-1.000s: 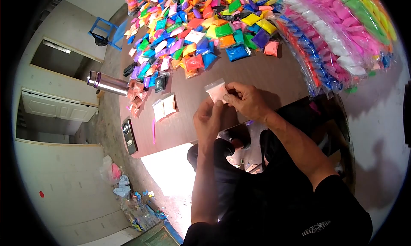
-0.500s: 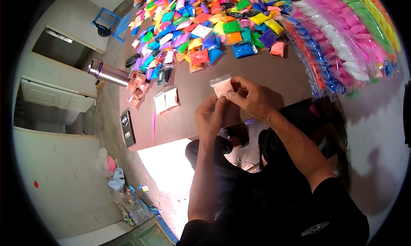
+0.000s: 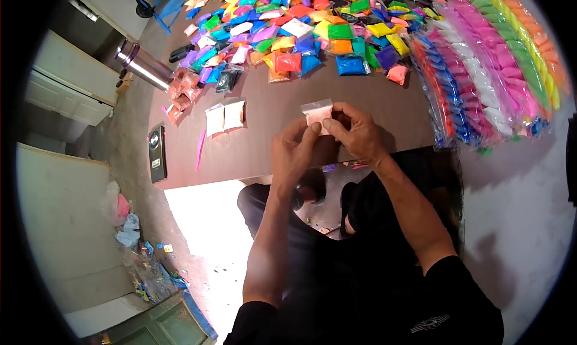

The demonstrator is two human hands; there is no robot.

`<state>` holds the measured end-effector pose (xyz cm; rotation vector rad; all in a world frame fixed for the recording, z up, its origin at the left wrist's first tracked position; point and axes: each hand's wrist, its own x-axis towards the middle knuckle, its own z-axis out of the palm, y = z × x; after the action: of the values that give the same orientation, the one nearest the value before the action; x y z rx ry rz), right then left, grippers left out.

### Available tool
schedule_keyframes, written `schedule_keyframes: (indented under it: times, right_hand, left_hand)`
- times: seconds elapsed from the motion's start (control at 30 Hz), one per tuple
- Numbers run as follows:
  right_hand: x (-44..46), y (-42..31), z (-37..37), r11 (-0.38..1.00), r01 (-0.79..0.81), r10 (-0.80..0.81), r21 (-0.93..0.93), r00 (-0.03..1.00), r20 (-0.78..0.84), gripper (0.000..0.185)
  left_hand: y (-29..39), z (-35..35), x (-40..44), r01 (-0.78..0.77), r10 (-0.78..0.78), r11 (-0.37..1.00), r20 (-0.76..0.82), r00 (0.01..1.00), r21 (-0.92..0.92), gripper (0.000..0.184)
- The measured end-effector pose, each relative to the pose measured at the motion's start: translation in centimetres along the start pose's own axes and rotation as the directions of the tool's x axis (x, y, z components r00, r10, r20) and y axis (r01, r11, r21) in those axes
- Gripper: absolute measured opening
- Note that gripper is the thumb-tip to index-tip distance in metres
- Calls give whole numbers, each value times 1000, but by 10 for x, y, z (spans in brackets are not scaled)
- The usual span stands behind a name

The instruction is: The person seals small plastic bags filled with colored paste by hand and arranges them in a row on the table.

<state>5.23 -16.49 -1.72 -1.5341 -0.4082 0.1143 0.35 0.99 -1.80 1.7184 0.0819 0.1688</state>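
A small clear zip bag [image 3: 318,110] with pale pink contents is held upright above the table's near edge. My left hand [image 3: 293,148] pinches its lower left side between thumb and fingers. On the right side, my right hand [image 3: 356,134] grips the same bag, its thumb across the front. Two pale filled bags [image 3: 225,117] lie side by side on the table to the left of my hands. A thin pink stick [image 3: 200,151] rests below them.
Many colourful filled packets [image 3: 288,35] cover the far table. Long plastic sleeves of coloured packets [image 3: 475,74] lie at right. A steel flask [image 3: 143,65], pinkish-brown packets [image 3: 182,92] and a black device with a round dial [image 3: 157,154] line the left edge.
The head view has shifted, so the table items sit farther left. The bag is now more upright, and both thumbs have moved onto its front face.
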Motion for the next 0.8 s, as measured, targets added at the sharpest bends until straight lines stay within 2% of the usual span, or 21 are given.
schedule_keyframes:
  times: [0.17, 0.2, 0.27, 0.37, 0.57, 0.67, 0.73, 0.8]
  right_hand:
    - [0, -5, 1, 986, -93, 101, 140, 994, -51, 21]
    - [0, -3, 1, 987, -94, 101, 133, 994, -46, 21]
    - [0, 4, -1, 997, -1, 5, 77, 999, -47, 21]
    - [-1, 4, -2, 999, -8, 8, 32, 1000, -7, 21]
    - [-2, -5, 0, 998, -67, 67, -21, 998, -4, 20]
    - [-3, -6, 1, 999, -41, 40, -11, 998, -43, 19]
    - [-2, -1, 1, 1000, -13, 13, 4, 999, -41, 18]
    - [-3, 3, 0, 1000, 14, -13, 22, 999, -45, 18]
  left_hand:
    - [14, 3, -5, -50, 50, 996, -3, 999, -79, 25]
    - [23, 2, -6, -33, 33, 998, 0, 999, -56, 26]
    - [24, 3, -5, -14, 14, 999, -1, 1000, -41, 27]
    - [16, 3, -4, -35, 31, 989, -29, 999, -145, 29]
    - [20, -4, -6, -25, 24, 998, -25, 999, -50, 27]
    - [15, 1, -5, -65, 61, 993, -43, 997, -99, 27]
    - [17, 4, -4, -95, 83, 975, -72, 994, -198, 25]
    - [12, 3, -3, -78, 69, 976, -51, 996, -205, 23]
